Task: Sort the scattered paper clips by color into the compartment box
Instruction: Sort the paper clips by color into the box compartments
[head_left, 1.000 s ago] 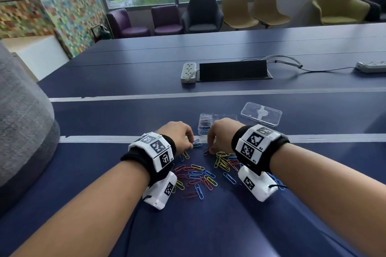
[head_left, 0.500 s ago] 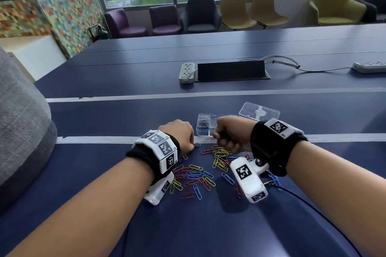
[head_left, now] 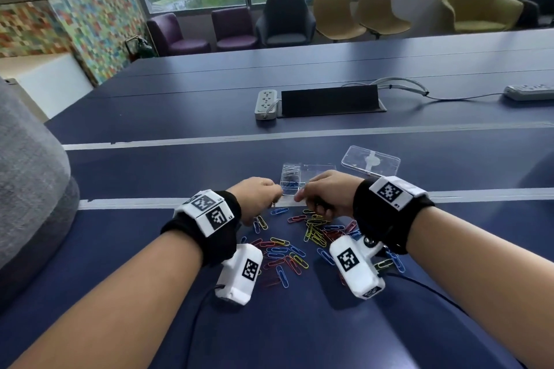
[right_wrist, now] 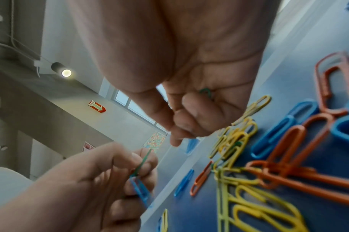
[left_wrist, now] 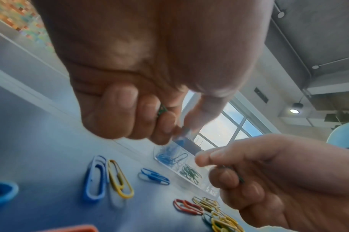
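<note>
Red, blue and yellow paper clips (head_left: 295,244) lie scattered on the dark blue table. Just beyond them stands the clear compartment box (head_left: 295,180), with blue clips (left_wrist: 169,155) in one cell and green clips (left_wrist: 190,172) in the neighbouring one. My left hand (head_left: 277,192) hovers at the box's near left corner and pinches a blue clip (right_wrist: 139,190) together with a green clip (right_wrist: 143,161). My right hand (head_left: 299,196) is beside it, fingers curled, with a green clip (right_wrist: 206,91) tucked against the palm. The two hands almost touch.
The box's clear lid (head_left: 370,160) lies behind and to the right of the box. Farther back are a power strip (head_left: 265,105), a black cable flap (head_left: 329,100) and a second strip (head_left: 529,91). A grey cushion (head_left: 27,189) bulges at the left.
Both hands have lifted off the clip pile and drawn together at the box's near edge. My right wrist has rolled so its camera now hangs below.
</note>
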Available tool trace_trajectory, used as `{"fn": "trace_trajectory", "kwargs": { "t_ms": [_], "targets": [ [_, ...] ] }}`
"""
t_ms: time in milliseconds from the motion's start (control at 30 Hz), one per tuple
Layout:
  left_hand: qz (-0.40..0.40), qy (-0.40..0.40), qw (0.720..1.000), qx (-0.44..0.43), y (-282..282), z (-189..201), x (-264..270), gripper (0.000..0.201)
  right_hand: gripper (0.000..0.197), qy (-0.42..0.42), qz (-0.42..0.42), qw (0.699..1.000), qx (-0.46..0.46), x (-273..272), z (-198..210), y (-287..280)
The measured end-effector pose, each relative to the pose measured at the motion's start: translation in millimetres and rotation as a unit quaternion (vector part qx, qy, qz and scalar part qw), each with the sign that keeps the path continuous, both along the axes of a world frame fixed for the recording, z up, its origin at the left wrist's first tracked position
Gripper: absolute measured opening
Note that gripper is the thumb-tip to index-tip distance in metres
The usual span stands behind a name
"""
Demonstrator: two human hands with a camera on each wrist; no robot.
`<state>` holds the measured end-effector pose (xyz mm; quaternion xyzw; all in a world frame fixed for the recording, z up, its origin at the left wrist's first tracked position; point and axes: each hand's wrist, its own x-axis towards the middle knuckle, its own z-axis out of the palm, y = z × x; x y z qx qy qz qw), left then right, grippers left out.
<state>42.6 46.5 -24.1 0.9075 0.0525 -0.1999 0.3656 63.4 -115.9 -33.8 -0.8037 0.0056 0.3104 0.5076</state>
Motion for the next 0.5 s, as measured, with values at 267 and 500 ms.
{"fn": "trace_trajectory", "kwargs": {
  "t_ms": [267, 500],
  "targets": [
    [0.0, -0.021, 0.999, -0.032, 2, -12, 4, 0.035, 0.032, -0.214, 0.043, 0.952, -0.214, 19, 24, 3],
    [-0.007, -0.021, 0.992, -0.122, 5, -17, 2, 0.022, 0.035, -0.277, 0.106, 0.895, -0.333, 26, 24, 18]
  ]
}}
